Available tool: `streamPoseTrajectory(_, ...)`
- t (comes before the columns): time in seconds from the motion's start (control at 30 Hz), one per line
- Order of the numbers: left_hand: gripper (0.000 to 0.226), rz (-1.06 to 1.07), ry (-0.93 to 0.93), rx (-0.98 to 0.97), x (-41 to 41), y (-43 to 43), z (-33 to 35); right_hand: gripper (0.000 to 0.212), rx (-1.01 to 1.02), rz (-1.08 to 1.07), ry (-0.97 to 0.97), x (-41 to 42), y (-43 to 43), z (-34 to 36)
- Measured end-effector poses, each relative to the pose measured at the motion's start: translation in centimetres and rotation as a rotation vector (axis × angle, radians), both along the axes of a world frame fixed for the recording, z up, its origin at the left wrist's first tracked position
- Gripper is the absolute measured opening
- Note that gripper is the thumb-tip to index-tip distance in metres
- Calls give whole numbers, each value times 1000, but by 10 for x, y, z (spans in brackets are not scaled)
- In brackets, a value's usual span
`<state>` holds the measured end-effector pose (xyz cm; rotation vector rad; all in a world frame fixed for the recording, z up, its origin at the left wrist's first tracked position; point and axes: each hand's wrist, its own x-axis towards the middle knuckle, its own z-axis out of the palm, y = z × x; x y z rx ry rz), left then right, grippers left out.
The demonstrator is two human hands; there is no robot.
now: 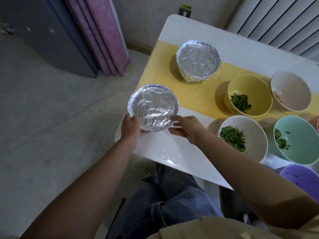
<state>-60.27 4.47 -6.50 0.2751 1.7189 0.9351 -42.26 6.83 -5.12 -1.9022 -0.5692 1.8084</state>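
We see the left hand [130, 127] gripping a foil-covered bowl [153, 107] at its near left edge, with the thumb curled over the crimped rim and the fingers hidden underneath. The right hand [186, 130] is at the near right edge of the same bowl. Its thumb and fingertips reach the foil there, but that spot is blurred and we cannot tell whether they pinch the rim or only touch it. The bowl is tilted a little toward us, showing its wrinkled foil top, and it sits at the left corner of the table [172, 149], partly out over the floor. We cannot tell whether its base rests on the tabletop or is lifted clear. Farther back, on the yellow strip [198, 94] that crosses the table, another foil bowl [198, 61] stands upright, well apart from the first. To the right we see a yellow bowl [255, 90] holding chopped greens [240, 102], and beside it a white bowl [293, 92] with something pinkish at its edge. Nearer to us, a cream bowl [241, 121] holds a bigger heap of green pieces, a mint bowl [300, 135] holds a few, and a purple bowl [300, 178] sits at the right edge. Below the table are the person's legs in jeans [172, 195].
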Motion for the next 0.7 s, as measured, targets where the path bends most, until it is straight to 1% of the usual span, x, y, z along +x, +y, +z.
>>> streamPoseTrajectory(0.03, 25, 33, -18, 11, 0, 5, 1, 45, 9, 6, 2, 4, 9, 2)
streamPoseTrajectory(0.1, 28, 84, -27, 50, 0, 18, 3, 33, 41, -40, 19, 17, 32, 4)
streamPoseTrajectory(0.17, 30, 128, -39, 92, 1, 35, 5, 19, 65, -181, 116, 31, 58, 6)
streamPoseTrajectory(0.2, 30, 142, -54, 111, 3, 45, 6, 16, 72, -263, 182, 38, 71, 6)
streamPoseTrajectory(0.27, 32, 157, -88, 132, 6, 65, 7, 20, 79, -394, 299, 49, 95, 6)
streamPoseTrajectory(0.37, 40, 213, -142, 130, 12, 98, 8, 18, 81, -454, 462, 54, 124, -3)
streamPoseTrajectory(0.4, 42, 236, -155, 132, 14, 109, 9, 20, 79, -462, 514, 53, 131, -8)
streamPoseTrajectory(0.43, 43, 257, -163, 136, 16, 118, 9, 28, 83, -474, 556, 52, 136, -12)
streamPoseTrajectory(0.5, 43, 279, -170, 150, 19, 135, 10, 51, 112, -536, 606, 49, 145, -21)
streamPoseTrajectory(0.57, 43, 284, -187, 171, 23, 148, 11, 69, 136, -634, 637, 45, 151, -27)
streamPoseTrajectory(0.63, 44, 280, -193, 178, 26, 159, 13, 79, 149, -713, 655, 44, 156, -33)
streamPoseTrajectory(0.7, 45, 276, -182, 175, 29, 167, 13, 78, 176, -746, 657, 45, 161, -36)
